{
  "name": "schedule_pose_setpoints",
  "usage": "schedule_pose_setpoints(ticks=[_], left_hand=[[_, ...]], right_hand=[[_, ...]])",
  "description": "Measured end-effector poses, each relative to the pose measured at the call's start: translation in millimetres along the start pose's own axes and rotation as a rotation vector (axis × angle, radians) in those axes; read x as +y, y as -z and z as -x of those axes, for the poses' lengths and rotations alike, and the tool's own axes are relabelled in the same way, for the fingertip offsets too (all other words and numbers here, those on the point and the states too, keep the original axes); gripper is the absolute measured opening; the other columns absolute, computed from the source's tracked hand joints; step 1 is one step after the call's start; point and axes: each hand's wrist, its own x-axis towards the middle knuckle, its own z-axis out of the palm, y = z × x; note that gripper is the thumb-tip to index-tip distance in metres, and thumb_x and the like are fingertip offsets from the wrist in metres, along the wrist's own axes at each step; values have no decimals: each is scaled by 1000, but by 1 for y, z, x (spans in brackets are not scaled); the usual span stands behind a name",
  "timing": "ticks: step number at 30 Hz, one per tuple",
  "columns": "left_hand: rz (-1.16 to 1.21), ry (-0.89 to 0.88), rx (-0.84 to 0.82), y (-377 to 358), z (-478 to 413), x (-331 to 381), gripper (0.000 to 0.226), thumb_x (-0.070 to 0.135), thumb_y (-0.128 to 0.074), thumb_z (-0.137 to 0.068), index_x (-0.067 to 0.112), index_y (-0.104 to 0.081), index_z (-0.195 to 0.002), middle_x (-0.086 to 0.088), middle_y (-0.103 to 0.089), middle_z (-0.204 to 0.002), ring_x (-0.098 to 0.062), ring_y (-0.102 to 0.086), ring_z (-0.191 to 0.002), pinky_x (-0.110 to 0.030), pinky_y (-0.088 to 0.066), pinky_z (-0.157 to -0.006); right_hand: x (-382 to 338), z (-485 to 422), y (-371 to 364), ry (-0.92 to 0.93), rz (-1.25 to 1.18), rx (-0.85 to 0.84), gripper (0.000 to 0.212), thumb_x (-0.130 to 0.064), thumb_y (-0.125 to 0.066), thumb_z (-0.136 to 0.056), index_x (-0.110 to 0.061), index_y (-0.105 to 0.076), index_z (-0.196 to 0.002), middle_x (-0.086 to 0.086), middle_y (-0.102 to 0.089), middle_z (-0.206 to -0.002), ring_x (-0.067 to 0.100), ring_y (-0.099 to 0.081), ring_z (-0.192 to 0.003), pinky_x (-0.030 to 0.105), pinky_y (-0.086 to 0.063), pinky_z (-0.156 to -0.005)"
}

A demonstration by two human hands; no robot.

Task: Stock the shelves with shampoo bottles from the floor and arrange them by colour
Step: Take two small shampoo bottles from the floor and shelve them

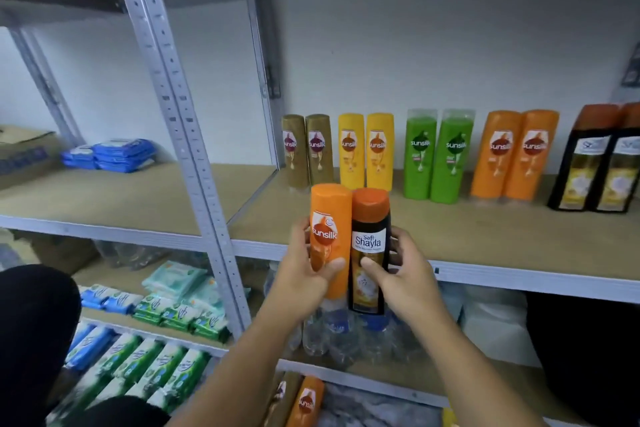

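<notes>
Holding 2 bottles at once, I have the left hand (304, 274) wrapped round the lower half of the orange Sunsilk bottle (327, 236), thumb across the front and fingers behind. The right hand (398, 274) clasps the black Shayla bottle (370, 246) at mid-body in the same way. Both bottles are upright, touching side by side, in the air just in front of the edge of the middle shelf (485, 236). On that shelf 5 pairs stand along the back: brown pair (306, 149), yellow pair (365, 149), green pair (438, 156), orange pair (512, 156) and black pair (599, 166). I judge the 2 held bottles belong with the last 2 pairs, well to the right of the hands. The bodies look like stiff moulded plastic with glossy labels, so I expect them to resist a squeeze but slip under a loose one. If full, each will be moderately heavy for 1 hand. The flattened mid-body is the best place to take hold, with thumb and fingers on the broad faces, not on the cap. The bases are narrow, so a bottle set down tilted may topple its neighbours. 1 more orange bottle (306, 402) lies low in view, below the shelves.
</notes>
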Motion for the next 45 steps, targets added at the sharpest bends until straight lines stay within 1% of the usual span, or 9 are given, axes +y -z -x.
schedule_pose_setpoints(ticks=[5,9,13,19,21,25,31,40,45], left_hand=[[15,-57,103,32,-58,22,66,22,-73,-91,42,-29,-135,29,-51,-117,-1,-54,-113,-36,-47,-102],[33,-37,152,50,-100,13,71,21,-72,-92,40,-27,-144,29,-50,-118,-9,-53,-121,-44,-47,-106],[13,-12,141,60,-136,-4,72,18,-69,-94,37,-24,-147,28,-47,-116,-7,-50,-123,-41,-42,-107],[-19,-7,142,60,-166,-42,74,26,-69,-94,54,-19,-141,22,-48,-135,-9,-49,-131,-52,-43,-111],[-31,-20,136,61,-172,-50,78,28,-68,-94,58,-15,-142,21,-46,-143,-9,-49,-132,-51,-44,-110],[-124,33,43,65,-181,-72,88,28,-68,-94,51,-4,-149,21,-41,-143,-9,-45,-130,-41,-46,-106],[-193,117,57,71,-195,-95,63,37,-70,-93,50,-26,-136,23,-48,-128,-7,-49,-118,-37,-44,-102],[-257,80,150,77,-208,-107,56,46,-70,-91,39,-41,-138,13,-57,-127,-10,-57,-111,-28,-46,-85],[-267,62,159,76,-208,-112,56,45,-68,-92,37,-41,-141,10,-59,-129,-10,-59,-111,-33,-51,-92]], right_hand=[[-53,-57,-8,165,106,-36,54,-30,-77,-87,-44,-46,-129,-29,-59,-110,-2,-58,-103,28,-47,-88],[-58,-107,-39,196,135,-57,60,-30,-77,-87,-42,-43,-134,-22,-62,-121,7,-60,-114,38,-52,-97],[-48,-141,-68,202,148,-65,58,-28,-75,-89,-41,-41,-134,-20,-60,-121,12,-60,-116,44,-53,-97],[-26,-169,-84,174,118,-151,69,-24,-75,-90,-45,-34,-141,-28,-54,-126,7,-56,-121,40,-50,-102],[-9,-168,-89,170,158,-193,75,-21,-77,-87,-43,-34,-145,-28,-55,-131,-1,-54,-122,39,-47,-106],[11,-172,-101,140,131,-166,63,-19,-76,-88,-41,-44,-139,-31,-58,-126,-11,-55,-116,33,-47,-106],[21,-193,-120,123,193,-119,56,-21,-74,-90,-38,-49,-137,-16,-63,-126,4,-59,-117,36,-49,-102],[27,-196,-126,99,210,-64,49,-14,-73,-90,-29,-52,-132,-11,-65,-124,10,-61,-115,35,-50,-98],[24,-194,-123,86,214,-76,47,-14,-72,-90,-32,-51,-128,-14,-62,-119,8,-58,-112,28,-45,-94]])
